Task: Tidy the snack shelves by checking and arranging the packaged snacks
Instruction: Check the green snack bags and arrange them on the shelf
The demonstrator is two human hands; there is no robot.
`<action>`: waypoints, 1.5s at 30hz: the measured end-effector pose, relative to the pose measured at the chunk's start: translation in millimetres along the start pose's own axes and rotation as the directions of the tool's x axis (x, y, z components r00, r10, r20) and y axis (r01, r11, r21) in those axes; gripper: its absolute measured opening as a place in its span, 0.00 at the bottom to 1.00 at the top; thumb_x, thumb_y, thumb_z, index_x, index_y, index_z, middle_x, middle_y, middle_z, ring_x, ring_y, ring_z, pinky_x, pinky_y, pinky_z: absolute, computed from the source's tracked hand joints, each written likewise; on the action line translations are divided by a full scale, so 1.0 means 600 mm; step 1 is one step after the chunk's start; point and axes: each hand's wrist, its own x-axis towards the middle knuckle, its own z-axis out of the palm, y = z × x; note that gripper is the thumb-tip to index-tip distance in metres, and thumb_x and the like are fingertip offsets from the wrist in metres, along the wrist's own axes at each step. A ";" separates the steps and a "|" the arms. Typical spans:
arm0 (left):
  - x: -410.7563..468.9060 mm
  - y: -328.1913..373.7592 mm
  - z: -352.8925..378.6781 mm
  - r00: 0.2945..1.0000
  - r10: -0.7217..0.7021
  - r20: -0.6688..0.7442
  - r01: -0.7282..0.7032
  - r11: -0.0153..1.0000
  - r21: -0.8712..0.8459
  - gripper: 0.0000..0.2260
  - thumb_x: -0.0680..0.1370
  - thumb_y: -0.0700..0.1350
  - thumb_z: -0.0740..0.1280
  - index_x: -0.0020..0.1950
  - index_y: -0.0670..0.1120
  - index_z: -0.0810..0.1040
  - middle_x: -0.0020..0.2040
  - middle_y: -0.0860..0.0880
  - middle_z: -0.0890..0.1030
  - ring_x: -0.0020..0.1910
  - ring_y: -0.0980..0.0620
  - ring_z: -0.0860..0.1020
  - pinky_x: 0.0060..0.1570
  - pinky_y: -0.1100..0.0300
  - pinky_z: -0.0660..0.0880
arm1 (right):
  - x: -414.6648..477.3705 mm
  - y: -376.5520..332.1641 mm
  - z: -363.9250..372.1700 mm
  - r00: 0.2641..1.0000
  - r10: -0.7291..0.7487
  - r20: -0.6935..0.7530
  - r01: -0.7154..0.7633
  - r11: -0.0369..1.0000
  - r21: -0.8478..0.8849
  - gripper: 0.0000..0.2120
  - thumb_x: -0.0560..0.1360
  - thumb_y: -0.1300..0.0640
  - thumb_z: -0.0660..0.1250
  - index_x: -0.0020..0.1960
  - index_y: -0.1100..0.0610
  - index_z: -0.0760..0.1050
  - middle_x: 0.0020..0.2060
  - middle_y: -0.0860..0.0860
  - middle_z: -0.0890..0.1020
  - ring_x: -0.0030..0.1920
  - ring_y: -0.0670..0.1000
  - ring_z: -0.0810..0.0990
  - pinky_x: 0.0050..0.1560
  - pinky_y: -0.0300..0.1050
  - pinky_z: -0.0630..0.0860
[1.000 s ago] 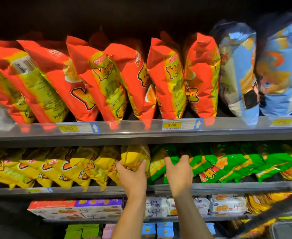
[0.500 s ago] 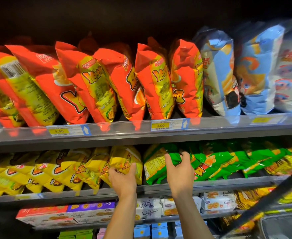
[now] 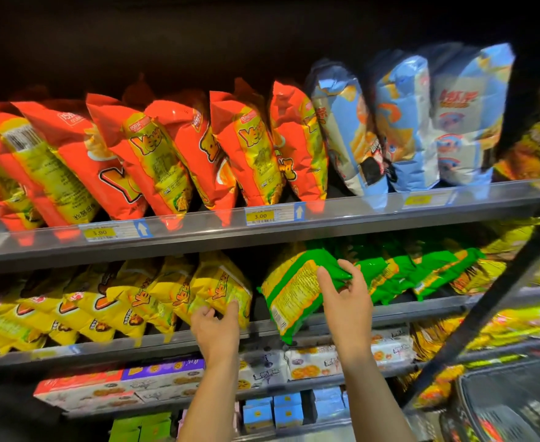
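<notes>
My left hand [image 3: 215, 328] sits just left of centre in the lower half of the frame. Its fingers are curled under the bottom edge of a yellow snack bag [image 3: 222, 282] and the thumb presses on the front, so I pinch that lower corner. This bag is the rightmost in the row of yellow bags [image 3: 80, 307], which leans along the middle shelf [image 3: 103, 349] toward the left edge of the frame.

My right hand [image 3: 346, 303] is right of centre, level with the same shelf. It grips a green snack bag [image 3: 294, 291], with the thumb on the printed yellow back panel and the fingers wrapped over the green upper right edge. The bag is tilted, and its lower corner hangs over the front rail of the shelf. A dark gap separates it from the yellow bag. The other green bags [image 3: 421, 272] lie behind and to its right.

On the upper shelf [image 3: 358, 212], orange-red bags [image 3: 166, 154] lean across the left and centre, and pale blue bags [image 3: 405, 122] stand upright at upper right. A yellow price label [image 3: 260, 215] reading 3.00 is fixed to the rail. Below my wrists are flat biscuit boxes [image 3: 119, 384] and small blue boxes [image 3: 272, 409]. A dark slanted bar [image 3: 485, 314] crosses the right side, where the picture is blurred.
</notes>
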 end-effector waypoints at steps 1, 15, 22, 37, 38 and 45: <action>-0.012 0.003 -0.004 0.999 0.035 0.022 -0.035 0.999 -0.004 0.33 0.78 0.52 0.76 0.77 0.45 0.67 0.74 0.44 0.73 0.70 0.43 0.75 0.67 0.46 0.73 | -0.007 -0.005 -0.014 1.000 -0.004 0.019 0.003 0.999 0.043 0.16 0.79 0.39 0.70 0.65 0.39 0.73 0.30 0.46 0.66 0.28 0.45 0.65 0.33 0.42 0.66; -0.299 0.031 -0.071 0.690 0.086 0.719 -0.239 0.964 0.114 0.27 0.69 0.64 0.71 0.66 0.57 0.76 0.59 0.58 0.86 0.54 0.61 0.85 0.50 0.63 0.79 | -0.117 -0.009 -0.191 0.932 0.054 0.358 -0.171 0.937 0.303 0.14 0.79 0.43 0.70 0.55 0.54 0.80 0.46 0.48 0.88 0.50 0.49 0.86 0.56 0.52 0.80; -0.369 0.017 -0.079 0.814 0.194 0.548 -0.227 0.974 -0.008 0.15 0.76 0.59 0.70 0.59 0.55 0.82 0.52 0.60 0.88 0.51 0.60 0.86 0.54 0.56 0.80 | -0.169 -0.011 -0.208 0.876 0.079 0.475 -0.203 0.955 0.215 0.29 0.70 0.28 0.66 0.62 0.45 0.79 0.54 0.45 0.87 0.55 0.44 0.86 0.59 0.52 0.82; -0.382 0.083 -0.152 0.816 -0.013 0.577 0.144 0.973 -0.181 0.36 0.82 0.71 0.48 0.73 0.45 0.74 0.65 0.45 0.85 0.63 0.45 0.84 0.60 0.46 0.78 | -0.191 -0.010 -0.231 0.815 0.155 0.558 -0.357 0.894 0.272 0.32 0.73 0.32 0.64 0.69 0.50 0.79 0.59 0.46 0.87 0.62 0.48 0.85 0.68 0.53 0.77; -0.384 0.085 -0.152 0.811 -0.012 0.585 0.145 0.973 -0.180 0.36 0.82 0.71 0.49 0.74 0.45 0.74 0.65 0.45 0.85 0.63 0.45 0.84 0.60 0.46 0.79 | -0.192 -0.010 -0.234 0.812 0.149 0.565 -0.354 0.895 0.273 0.31 0.74 0.33 0.63 0.69 0.51 0.79 0.58 0.46 0.87 0.61 0.47 0.85 0.66 0.51 0.79; -0.418 0.093 -0.133 0.736 0.014 0.677 -0.004 1.000 -0.016 0.29 0.78 0.73 0.58 0.70 0.58 0.78 0.65 0.55 0.84 0.65 0.52 0.82 0.68 0.45 0.76 | -0.193 -0.033 -0.235 0.835 0.051 0.548 -0.199 0.956 0.215 0.26 0.74 0.34 0.66 0.65 0.47 0.80 0.57 0.42 0.87 0.60 0.44 0.85 0.63 0.46 0.78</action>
